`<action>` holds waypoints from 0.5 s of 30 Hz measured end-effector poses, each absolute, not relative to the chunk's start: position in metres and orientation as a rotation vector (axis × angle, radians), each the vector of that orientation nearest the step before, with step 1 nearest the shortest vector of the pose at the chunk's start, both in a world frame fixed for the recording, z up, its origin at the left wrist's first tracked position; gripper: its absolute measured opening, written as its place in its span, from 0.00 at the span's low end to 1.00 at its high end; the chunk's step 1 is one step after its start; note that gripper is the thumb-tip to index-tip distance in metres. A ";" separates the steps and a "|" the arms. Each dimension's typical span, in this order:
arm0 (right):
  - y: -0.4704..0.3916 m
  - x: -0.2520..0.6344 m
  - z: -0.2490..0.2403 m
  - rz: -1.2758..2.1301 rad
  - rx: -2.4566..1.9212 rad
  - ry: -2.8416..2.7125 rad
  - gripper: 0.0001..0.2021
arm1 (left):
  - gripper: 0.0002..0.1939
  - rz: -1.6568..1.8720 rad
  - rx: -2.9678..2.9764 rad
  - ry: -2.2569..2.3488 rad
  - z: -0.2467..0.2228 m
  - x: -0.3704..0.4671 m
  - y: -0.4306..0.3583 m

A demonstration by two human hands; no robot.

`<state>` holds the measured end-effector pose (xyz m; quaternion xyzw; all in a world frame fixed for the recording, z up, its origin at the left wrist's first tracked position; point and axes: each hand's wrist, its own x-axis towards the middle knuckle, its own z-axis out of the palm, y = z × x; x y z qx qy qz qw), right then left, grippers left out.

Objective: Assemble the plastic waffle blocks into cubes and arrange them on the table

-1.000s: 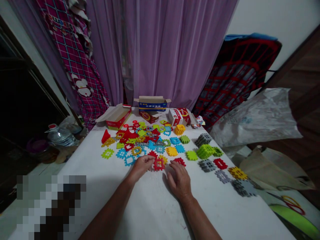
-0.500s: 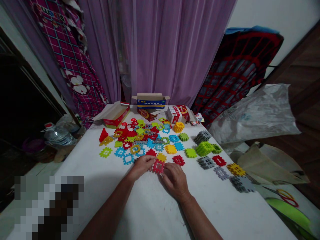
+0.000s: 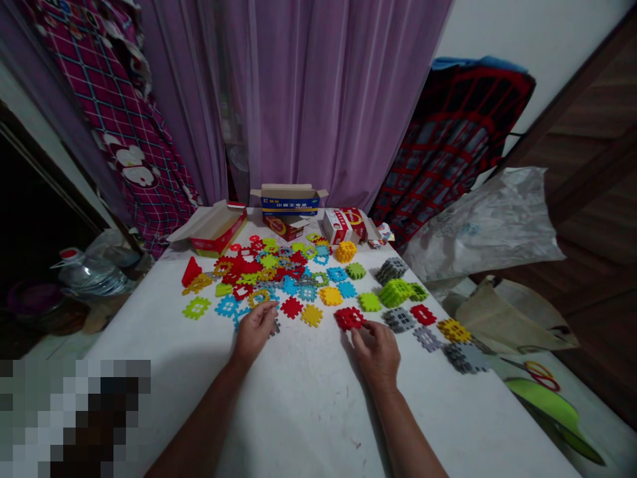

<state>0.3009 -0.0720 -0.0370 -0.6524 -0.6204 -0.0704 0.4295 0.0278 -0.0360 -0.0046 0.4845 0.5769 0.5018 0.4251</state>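
Note:
My right hand point(image 3: 378, 348) is at the right edge of a red square toothed building piece point(image 3: 349, 317), its thumb and fingers closed at the rim. The red piece appears to lie over another red one on the table. My left hand point(image 3: 255, 326) is over the near edge of the loose pile, fingers stretched to the right, with no piece visible in it. A dark grey piece point(image 3: 275, 327) shows partly beneath its fingertips. Close by lie a flat red piece point(image 3: 291, 307) and a yellow piece point(image 3: 312, 315); blue pieces point(image 3: 227, 305) are to the left.
Mixed pieces point(image 3: 249, 269) are heaped at centre-left. Sorted stacks stand right: green point(image 3: 395, 292), grey point(image 3: 465, 357), yellow point(image 3: 454, 330) and orange-yellow point(image 3: 346, 251). Open cardboard boxes, one red point(image 3: 219, 234) and one blue point(image 3: 290, 204), line the white table's point(image 3: 298, 411) back.
The red piece has moved right with my right hand, onto the red piece there. My left hand has let go of it and shifted left to the pile. The view has turned slightly right.

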 end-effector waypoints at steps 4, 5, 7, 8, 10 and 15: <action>-0.070 0.299 -0.038 -0.148 -1.678 -1.592 0.14 | 0.26 1.328 1.216 1.520 -0.007 0.024 -0.037; -0.069 0.297 -0.038 -0.152 -1.692 -1.595 0.15 | 0.26 1.338 1.227 1.530 -0.007 0.025 -0.038; -0.069 0.295 -0.037 -0.157 -1.717 -1.603 0.17 | 0.25 1.350 1.251 1.545 -0.008 0.025 -0.038; -0.069 0.294 -0.037 -0.155 -1.729 -1.609 0.17 | 0.25 1.353 1.264 1.550 -0.009 0.025 -0.038; -0.068 0.294 -0.037 -0.149 -1.746 -1.622 0.18 | 0.23 1.373 1.279 1.561 -0.009 0.023 -0.038; -0.067 0.294 -0.038 -0.134 -1.790 -1.642 0.19 | 0.20 1.456 1.283 1.607 -0.009 0.014 -0.036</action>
